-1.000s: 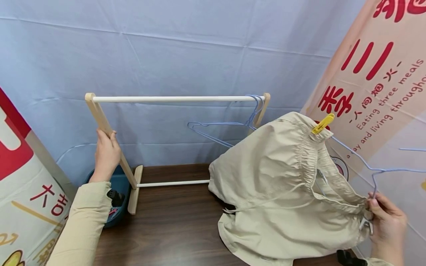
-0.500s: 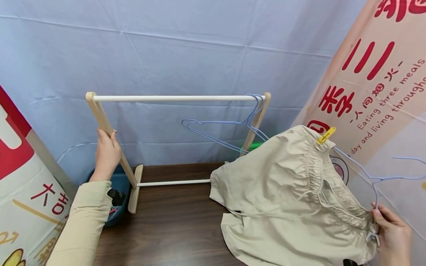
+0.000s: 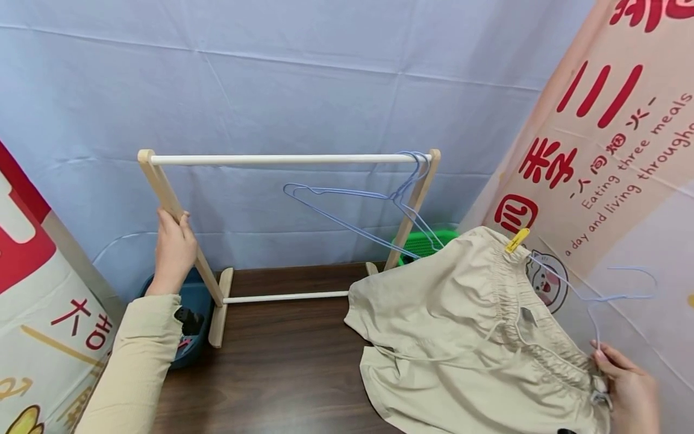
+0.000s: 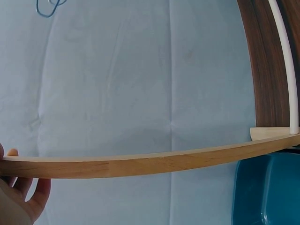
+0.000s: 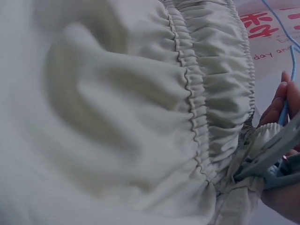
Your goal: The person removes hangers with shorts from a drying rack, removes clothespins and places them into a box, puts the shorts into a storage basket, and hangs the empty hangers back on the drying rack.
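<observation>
My left hand [image 3: 176, 253] grips the left post of a wooden drying rack [image 3: 165, 188]; in the left wrist view its fingers wrap the post [image 4: 122, 166]. At the lower right, my right hand [image 3: 629, 383] pinches the wire of a blue hanger [image 3: 615, 298]. From that hanger hang beige drawstring shorts [image 3: 455, 319], tilted over the table. A yellow clothespin [image 3: 517, 240] clips the waistband's far end. A grey clothespin [image 5: 272, 154] clips the near end, beside my right fingers. Two or so blue hangers [image 3: 352, 193] hang at the rack's right end.
A dark blue basin [image 3: 190, 349] stands left of the rack, and a green basket [image 3: 428, 243] sits behind its right post. The brown table [image 3: 271, 374] lies beneath. Light blue cloth [image 3: 282, 78] covers the back, with a printed banner [image 3: 612, 144] at the right.
My right hand has lowered the shorts and hanger, then drawn slightly left. The hangers on the rack have swung, and the green basket has come into view. My left hand stays put.
</observation>
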Demonstrator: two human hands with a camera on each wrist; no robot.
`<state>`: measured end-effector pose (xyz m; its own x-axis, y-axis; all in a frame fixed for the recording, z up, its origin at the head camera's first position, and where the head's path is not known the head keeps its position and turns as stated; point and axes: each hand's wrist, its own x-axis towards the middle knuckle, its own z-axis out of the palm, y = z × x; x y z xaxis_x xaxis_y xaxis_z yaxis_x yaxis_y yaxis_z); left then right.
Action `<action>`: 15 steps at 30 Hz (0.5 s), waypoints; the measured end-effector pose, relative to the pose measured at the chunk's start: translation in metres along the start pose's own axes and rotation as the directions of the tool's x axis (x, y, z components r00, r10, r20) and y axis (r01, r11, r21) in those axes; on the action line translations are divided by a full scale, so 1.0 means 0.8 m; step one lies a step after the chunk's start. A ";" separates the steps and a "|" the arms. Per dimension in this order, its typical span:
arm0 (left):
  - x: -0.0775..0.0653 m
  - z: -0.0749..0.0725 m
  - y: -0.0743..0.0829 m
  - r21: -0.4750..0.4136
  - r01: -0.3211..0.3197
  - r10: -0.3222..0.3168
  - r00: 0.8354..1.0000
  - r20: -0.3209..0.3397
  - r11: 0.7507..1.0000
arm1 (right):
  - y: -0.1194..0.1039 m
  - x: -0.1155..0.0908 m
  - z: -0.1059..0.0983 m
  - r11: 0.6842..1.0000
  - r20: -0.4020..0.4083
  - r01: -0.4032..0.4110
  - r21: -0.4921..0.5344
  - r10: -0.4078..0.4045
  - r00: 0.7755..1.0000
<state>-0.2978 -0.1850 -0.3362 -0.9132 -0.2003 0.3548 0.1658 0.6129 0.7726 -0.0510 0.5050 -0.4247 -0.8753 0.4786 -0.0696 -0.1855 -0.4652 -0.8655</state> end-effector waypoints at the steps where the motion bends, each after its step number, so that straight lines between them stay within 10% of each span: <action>1: 0.000 0.000 0.000 -0.001 0.000 0.000 1.000 -0.001 1.000 | 0.001 0.000 -0.001 1.000 0.000 -0.015 -0.015 0.015 1.000; 15: 0.000 0.000 0.000 0.005 0.011 -0.011 1.000 0.004 1.000 | 0.009 0.001 -0.004 0.982 -0.014 -0.097 -0.164 0.096 0.995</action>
<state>-0.2981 -0.1852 -0.3364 -0.9165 -0.2041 0.3440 0.1538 0.6141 0.7741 -0.0514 0.5044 -0.4322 -0.8828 0.4419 -0.1596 -0.0238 -0.3813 -0.9242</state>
